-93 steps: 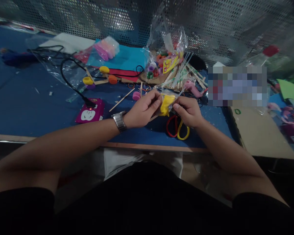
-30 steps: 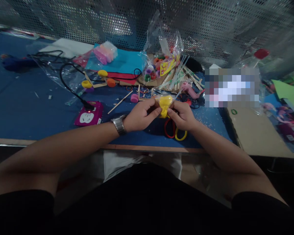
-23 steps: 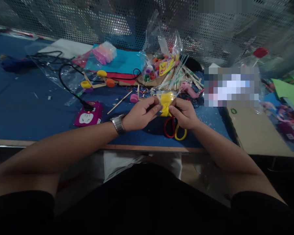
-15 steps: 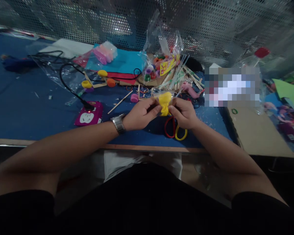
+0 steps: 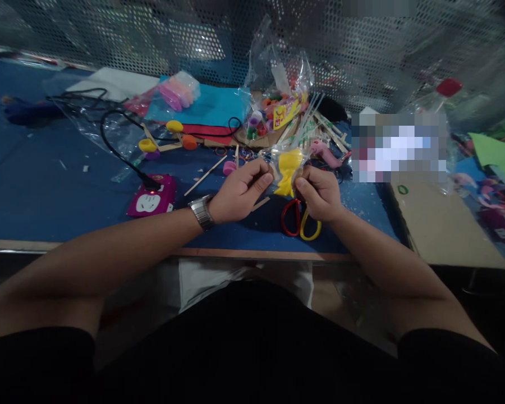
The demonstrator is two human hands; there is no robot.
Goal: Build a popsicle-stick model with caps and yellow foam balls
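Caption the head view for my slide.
The right hand pinches a clear bag of yellow material beside the left hand, red-and-yellow scissor handles on the blue table.

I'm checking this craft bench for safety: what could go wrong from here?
The clear packet of yellow material might slip, as the right hand pinches only its edge. The scissors lie just below that hand and could be knocked. The black cable loops loosely from the purple power socket, so an arm might snag it.
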